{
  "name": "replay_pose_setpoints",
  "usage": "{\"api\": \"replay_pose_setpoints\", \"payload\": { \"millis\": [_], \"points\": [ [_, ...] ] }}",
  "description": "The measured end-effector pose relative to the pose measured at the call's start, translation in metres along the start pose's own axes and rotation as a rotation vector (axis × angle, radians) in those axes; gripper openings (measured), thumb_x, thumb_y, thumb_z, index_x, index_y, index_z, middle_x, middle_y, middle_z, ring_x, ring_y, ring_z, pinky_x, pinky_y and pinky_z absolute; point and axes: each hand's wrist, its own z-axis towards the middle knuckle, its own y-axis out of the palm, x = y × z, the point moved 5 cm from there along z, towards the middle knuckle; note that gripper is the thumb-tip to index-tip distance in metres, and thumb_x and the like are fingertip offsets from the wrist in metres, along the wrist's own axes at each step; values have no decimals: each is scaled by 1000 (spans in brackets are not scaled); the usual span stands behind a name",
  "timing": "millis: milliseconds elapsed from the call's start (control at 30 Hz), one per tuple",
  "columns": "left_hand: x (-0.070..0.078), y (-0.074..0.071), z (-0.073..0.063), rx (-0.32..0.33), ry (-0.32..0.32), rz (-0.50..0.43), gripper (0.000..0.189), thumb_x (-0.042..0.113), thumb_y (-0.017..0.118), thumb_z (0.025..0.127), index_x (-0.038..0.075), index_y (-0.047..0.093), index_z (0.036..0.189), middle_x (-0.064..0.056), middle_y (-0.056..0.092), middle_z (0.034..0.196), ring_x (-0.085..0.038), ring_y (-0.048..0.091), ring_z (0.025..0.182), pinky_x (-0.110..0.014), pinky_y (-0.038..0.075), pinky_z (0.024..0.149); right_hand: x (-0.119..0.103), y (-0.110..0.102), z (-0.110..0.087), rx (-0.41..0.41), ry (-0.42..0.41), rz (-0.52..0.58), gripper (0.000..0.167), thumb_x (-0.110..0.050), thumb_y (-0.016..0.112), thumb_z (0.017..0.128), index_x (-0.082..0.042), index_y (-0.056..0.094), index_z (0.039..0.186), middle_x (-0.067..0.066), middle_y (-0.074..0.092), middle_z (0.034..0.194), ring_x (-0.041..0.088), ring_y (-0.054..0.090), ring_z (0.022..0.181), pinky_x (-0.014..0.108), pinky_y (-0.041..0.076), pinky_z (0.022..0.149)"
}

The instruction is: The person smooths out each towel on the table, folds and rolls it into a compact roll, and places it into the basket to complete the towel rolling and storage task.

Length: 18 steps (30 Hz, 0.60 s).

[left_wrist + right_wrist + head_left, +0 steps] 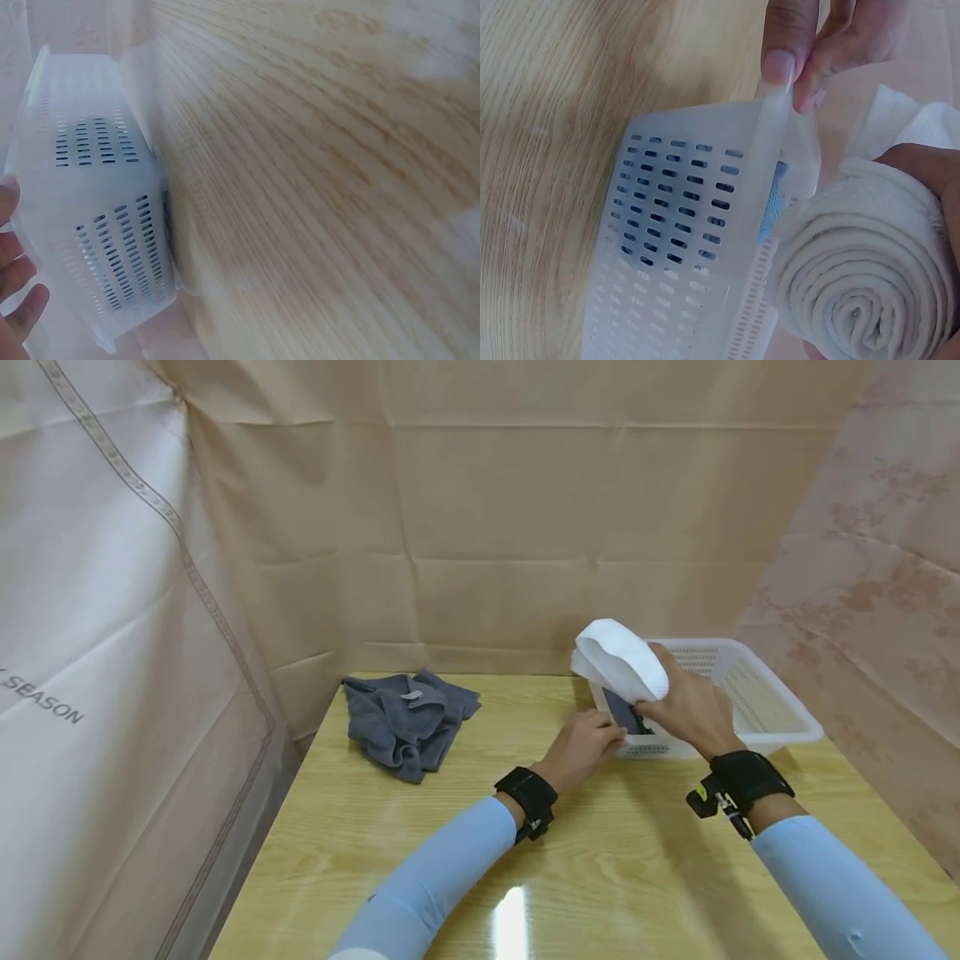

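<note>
My right hand grips a rolled white towel above the left part of a white plastic basket. The towel's spiral end faces the camera in the right wrist view. At the basket's near left corner, my left hand pinches the rim between thumb and fingers. Inside the basket lies something dark blue, partly hidden by the towel and right hand. A light blue mesh-like piece shows just inside the rim in the right wrist view.
A crumpled dark grey cloth with a small white tag lies at the back left of the wooden table. Beige sheeting hangs behind the table. Pale sheets hang at the left and right sides.
</note>
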Motion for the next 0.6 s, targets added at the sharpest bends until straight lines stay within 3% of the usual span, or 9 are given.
{"api": "replay_pose_setpoints", "payload": {
  "millis": [233,600],
  "points": [
    [0,4,-1,-45,-48,1,20,25,70,101,14,79,115,4,69,102,-9,62,96,-18,47,88,13,-1,0,13,26,-29,95,-35,81,80,-25,32,161,25,70,92,34,58,59,42,37,44],
    [4,0,-1,-36,-27,48,17,26,69,101,17,79,111,4,67,101,-10,62,96,-18,47,88,29,-2,-2,1,83,-38,94,-39,80,82,-26,32,161,27,67,89,35,57,61,42,36,44]
  ]
}}
